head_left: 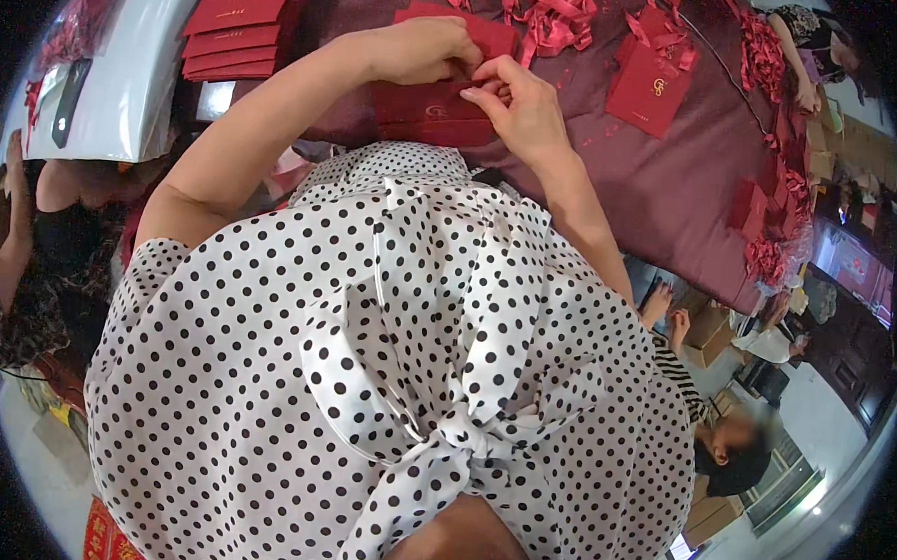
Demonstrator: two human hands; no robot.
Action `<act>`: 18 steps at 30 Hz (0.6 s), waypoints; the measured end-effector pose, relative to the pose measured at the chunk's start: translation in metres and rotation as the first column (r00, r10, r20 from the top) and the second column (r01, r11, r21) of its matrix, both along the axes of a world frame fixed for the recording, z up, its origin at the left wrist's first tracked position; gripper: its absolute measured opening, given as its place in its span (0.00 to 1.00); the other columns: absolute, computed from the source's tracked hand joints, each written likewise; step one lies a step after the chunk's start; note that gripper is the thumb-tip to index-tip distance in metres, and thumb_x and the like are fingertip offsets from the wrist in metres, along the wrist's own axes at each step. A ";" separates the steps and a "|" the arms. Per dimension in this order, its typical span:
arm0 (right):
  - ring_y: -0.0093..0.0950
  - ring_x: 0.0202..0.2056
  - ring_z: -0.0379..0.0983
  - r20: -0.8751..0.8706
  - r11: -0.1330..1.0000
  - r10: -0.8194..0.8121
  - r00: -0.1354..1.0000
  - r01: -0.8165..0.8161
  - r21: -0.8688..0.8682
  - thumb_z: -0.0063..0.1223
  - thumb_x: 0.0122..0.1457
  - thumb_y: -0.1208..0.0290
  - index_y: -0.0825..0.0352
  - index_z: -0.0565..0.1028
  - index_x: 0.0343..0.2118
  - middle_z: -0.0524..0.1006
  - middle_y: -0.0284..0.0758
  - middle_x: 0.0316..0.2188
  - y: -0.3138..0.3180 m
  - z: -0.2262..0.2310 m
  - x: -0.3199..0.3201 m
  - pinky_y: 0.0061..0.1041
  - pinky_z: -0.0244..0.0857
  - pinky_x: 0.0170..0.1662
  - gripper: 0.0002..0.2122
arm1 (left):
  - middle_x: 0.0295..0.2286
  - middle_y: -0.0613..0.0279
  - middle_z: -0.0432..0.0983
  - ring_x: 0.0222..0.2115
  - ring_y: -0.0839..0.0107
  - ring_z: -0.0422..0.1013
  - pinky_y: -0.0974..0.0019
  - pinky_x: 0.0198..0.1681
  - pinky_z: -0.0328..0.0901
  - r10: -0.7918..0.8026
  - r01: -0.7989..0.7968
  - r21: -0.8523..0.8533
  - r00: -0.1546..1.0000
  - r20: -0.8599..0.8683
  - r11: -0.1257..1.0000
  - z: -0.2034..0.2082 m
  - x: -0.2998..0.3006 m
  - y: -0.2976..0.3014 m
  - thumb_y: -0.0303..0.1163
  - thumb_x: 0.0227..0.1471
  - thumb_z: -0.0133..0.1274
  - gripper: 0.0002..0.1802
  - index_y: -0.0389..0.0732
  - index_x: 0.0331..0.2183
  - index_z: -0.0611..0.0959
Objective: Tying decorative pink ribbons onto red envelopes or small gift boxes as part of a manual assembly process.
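The left hand bends over a red envelope, fingers curled inward; the right hand sits close by, thumb and forefinger bent toward the same spot. Whether either pinches anything cannot be told. The envelope lies on the dark red tablecloth, just beyond the dotted garment. Light, steady fingertips would likely spare its edges from creasing. Farther out lie heaped red ribbons and, leftward, a stack of red envelopes.

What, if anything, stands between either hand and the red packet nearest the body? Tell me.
Nothing visible: left hand and right hand are at the red packet. The loose red ribbons lie farther off, to the right.
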State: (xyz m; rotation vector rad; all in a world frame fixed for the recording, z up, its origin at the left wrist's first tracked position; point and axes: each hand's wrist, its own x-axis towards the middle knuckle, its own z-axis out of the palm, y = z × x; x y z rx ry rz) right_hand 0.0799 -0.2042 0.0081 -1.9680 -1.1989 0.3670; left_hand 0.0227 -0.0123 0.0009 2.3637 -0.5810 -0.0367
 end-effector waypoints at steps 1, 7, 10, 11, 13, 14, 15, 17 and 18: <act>0.22 0.21 0.71 0.002 1.000 -0.001 1.000 0.001 -0.001 0.58 0.48 0.72 0.67 0.71 0.32 0.74 0.34 0.22 0.000 0.002 0.000 0.21 0.65 0.26 0.10 | 0.29 0.57 0.74 0.34 0.56 0.67 0.61 0.39 0.62 -0.001 0.001 -0.001 1.000 0.002 1.000 0.003 0.000 0.002 0.26 0.40 0.52 0.10 0.39 0.30 0.78; 0.36 0.26 0.72 0.030 0.995 -0.033 0.999 0.036 -0.089 0.56 0.47 0.73 0.66 0.68 0.34 0.73 0.39 0.22 0.015 0.020 0.003 0.31 0.65 0.30 0.12 | 0.23 0.58 0.71 0.26 0.71 0.67 0.68 0.34 0.63 0.262 -0.278 -0.237 0.960 -0.097 0.931 0.001 -0.010 0.010 0.26 0.45 0.51 0.04 0.37 0.27 0.76; 0.30 0.24 0.71 0.114 0.996 0.018 0.993 -0.007 -0.094 0.56 0.48 0.69 0.65 0.69 0.34 0.74 0.37 0.25 0.005 0.001 0.017 0.26 0.65 0.30 0.12 | 0.23 0.69 0.72 0.25 0.83 0.64 0.75 0.30 0.62 0.356 -0.570 -0.509 0.813 -0.460 0.645 0.006 -0.017 0.007 0.27 0.49 0.51 0.04 0.38 0.26 0.76; 0.29 0.25 0.73 0.069 0.996 0.022 0.997 -0.015 -0.093 0.56 0.49 0.69 0.66 0.69 0.34 0.75 0.38 0.25 0.001 0.002 0.019 0.25 0.65 0.30 0.11 | 0.24 0.76 0.71 0.26 0.86 0.65 0.78 0.29 0.61 0.289 -0.491 -0.624 0.869 -0.402 0.608 -0.002 -0.018 0.024 0.35 0.52 0.50 0.07 0.43 0.29 0.77; 0.28 0.25 0.73 0.005 0.991 0.010 1.000 -0.009 -0.132 0.56 0.49 0.68 0.66 0.69 0.33 0.75 0.38 0.24 -0.002 0.008 0.017 0.24 0.65 0.29 0.11 | 0.29 0.70 0.73 0.32 0.81 0.67 0.76 0.35 0.62 0.399 -0.585 -0.656 0.809 -0.432 0.477 -0.035 -0.018 0.053 0.37 0.52 0.51 0.11 0.41 0.33 0.77; 0.27 0.24 0.73 -0.056 0.986 -0.027 0.998 0.017 -0.168 0.56 0.49 0.68 0.67 0.70 0.33 0.75 0.38 0.23 -0.003 0.010 0.016 0.24 0.64 0.29 0.11 | 0.29 0.70 0.73 0.32 0.81 0.67 0.76 0.35 0.62 0.402 -0.587 -0.656 0.807 -0.432 0.474 -0.039 -0.017 0.055 0.37 0.52 0.51 0.11 0.41 0.33 0.77; 0.27 0.24 0.73 -0.056 0.986 -0.021 0.998 0.011 -0.168 0.56 0.49 0.68 0.67 0.70 0.33 0.75 0.38 0.23 -0.003 0.011 0.015 0.24 0.64 0.29 0.11 | 0.30 0.63 0.70 0.30 0.77 0.67 0.74 0.32 0.63 0.462 -0.652 -0.657 0.748 -0.476 0.379 -0.044 -0.016 0.057 0.33 0.53 0.48 0.13 0.40 0.40 0.71; 0.26 0.23 0.72 -0.003 0.984 -0.070 0.998 0.068 -0.165 0.56 0.50 0.67 0.67 0.70 0.33 0.75 0.38 0.22 -0.004 0.009 0.016 0.23 0.64 0.28 0.11 | 0.33 0.54 0.68 0.31 0.69 0.68 0.69 0.36 0.65 0.751 -0.759 -0.422 0.619 -0.233 0.495 -0.014 -0.019 0.038 0.29 0.54 0.44 0.26 0.43 0.53 0.56; 0.26 0.23 0.72 -0.004 0.983 -0.077 0.997 0.075 -0.165 0.56 0.50 0.67 0.67 0.70 0.33 0.75 0.38 0.22 -0.004 0.007 0.018 0.23 0.64 0.28 0.11 | 0.33 0.58 0.69 0.35 0.71 0.67 0.70 0.38 0.62 0.751 -0.684 -0.423 0.660 -0.012 0.595 -0.015 -0.021 0.029 0.33 0.52 0.48 0.17 0.42 0.44 0.66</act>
